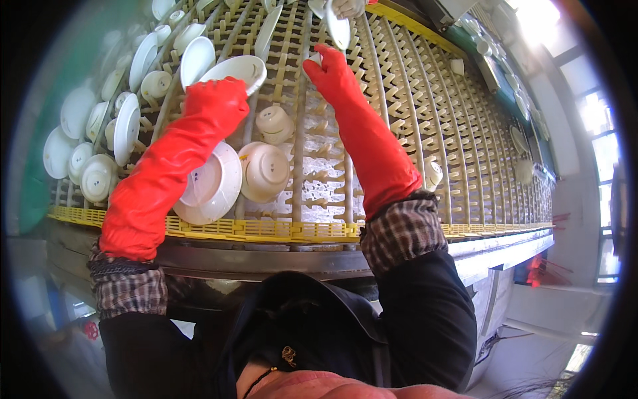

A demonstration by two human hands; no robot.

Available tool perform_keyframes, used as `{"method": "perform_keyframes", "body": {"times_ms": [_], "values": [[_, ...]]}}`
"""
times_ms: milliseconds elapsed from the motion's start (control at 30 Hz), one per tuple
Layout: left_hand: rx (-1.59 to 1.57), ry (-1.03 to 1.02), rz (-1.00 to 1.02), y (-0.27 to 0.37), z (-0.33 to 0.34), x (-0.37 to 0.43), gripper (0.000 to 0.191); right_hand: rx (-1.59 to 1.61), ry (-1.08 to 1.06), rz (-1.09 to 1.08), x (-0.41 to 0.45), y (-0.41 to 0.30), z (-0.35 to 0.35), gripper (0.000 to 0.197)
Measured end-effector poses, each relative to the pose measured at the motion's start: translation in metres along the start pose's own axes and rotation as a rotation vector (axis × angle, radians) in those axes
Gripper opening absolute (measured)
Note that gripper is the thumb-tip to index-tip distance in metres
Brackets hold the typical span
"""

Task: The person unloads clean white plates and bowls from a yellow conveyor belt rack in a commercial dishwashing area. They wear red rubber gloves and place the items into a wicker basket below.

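Note:
My left hand [217,102], in a long red rubber glove, grips the near edge of an oval white dish [241,70], tilted above the pegged conveyor belt [324,149]. Just behind it another white plate [198,57] stands on edge. My right hand [329,70], gloved the same way, pinches a small white piece of crockery [315,58]; the fingers hide most of it. Below my hands an upturned cup [274,122], an upturned bowl [264,169] and a white plate [214,184] lie bottom up on the belt. My left forearm partly covers that plate.
At the far side a co-worker's gloved hand [349,7] is close to a white plate [339,30]. Several plates and bowls crowd the left, including an upturned bowl [98,177]. A yellow guard strip [269,230] edges the belt. A small cup [432,174] sits beside my right forearm.

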State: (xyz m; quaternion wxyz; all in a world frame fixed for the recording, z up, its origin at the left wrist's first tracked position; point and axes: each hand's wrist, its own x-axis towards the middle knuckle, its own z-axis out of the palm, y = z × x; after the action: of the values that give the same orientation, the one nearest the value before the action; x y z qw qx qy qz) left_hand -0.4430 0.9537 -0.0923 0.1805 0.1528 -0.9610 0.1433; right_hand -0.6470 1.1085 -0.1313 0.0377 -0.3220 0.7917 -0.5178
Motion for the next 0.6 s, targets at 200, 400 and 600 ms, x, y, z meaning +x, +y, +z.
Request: {"method": "perform_keyframes", "body": {"times_ms": [200, 400, 600], "values": [[-0.725, -0.153, -0.589, -0.044, -0.088, -0.01, 0.029, 0.589, 0.008, 0.114, -0.017, -0.017, -0.012, 0.049], [-0.945, -0.339, -0.687, -0.058, -0.089, -0.041, 0.043, 1.055, -0.045, 0.174, -0.02, -0.012, -0.012, 0.048], [-1.066, -0.37, -0.709, -0.074, -0.068, -0.049, 0.035, 0.286, -0.302, -0.26, -0.064, -0.03, -0.018, 0.058]]}}
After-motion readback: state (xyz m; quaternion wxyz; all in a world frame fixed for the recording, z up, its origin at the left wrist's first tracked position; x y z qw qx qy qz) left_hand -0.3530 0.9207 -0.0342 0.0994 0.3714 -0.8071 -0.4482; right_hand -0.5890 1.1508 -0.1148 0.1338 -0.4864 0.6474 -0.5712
